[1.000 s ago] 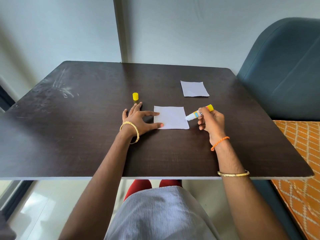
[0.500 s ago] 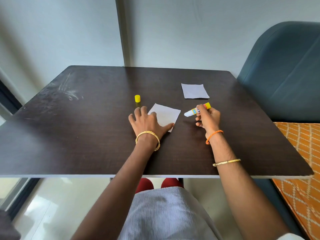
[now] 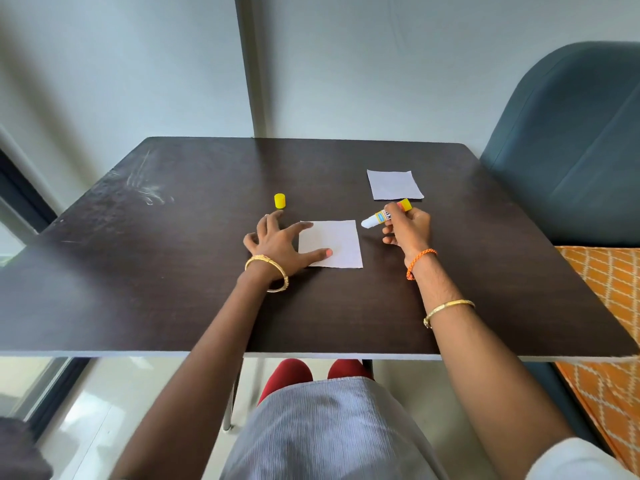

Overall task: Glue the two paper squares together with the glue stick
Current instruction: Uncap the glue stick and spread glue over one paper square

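I keep my left hand (image 3: 277, 242) spread flat, thumb and forefinger pinning the near paper square (image 3: 330, 243) so it won't slide. My right hand (image 3: 408, 230) grips the uncapped glue stick (image 3: 384, 215), tip just off the square's right edge; whether glue is already on the paper, I can't tell. The second paper square (image 3: 394, 184) lies beyond, the yellow cap (image 3: 280, 200) apart.

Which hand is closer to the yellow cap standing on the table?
Left. The left hand lies just in front of the yellow cap, fingertips nearly reaching it; the right hand is far to its right.
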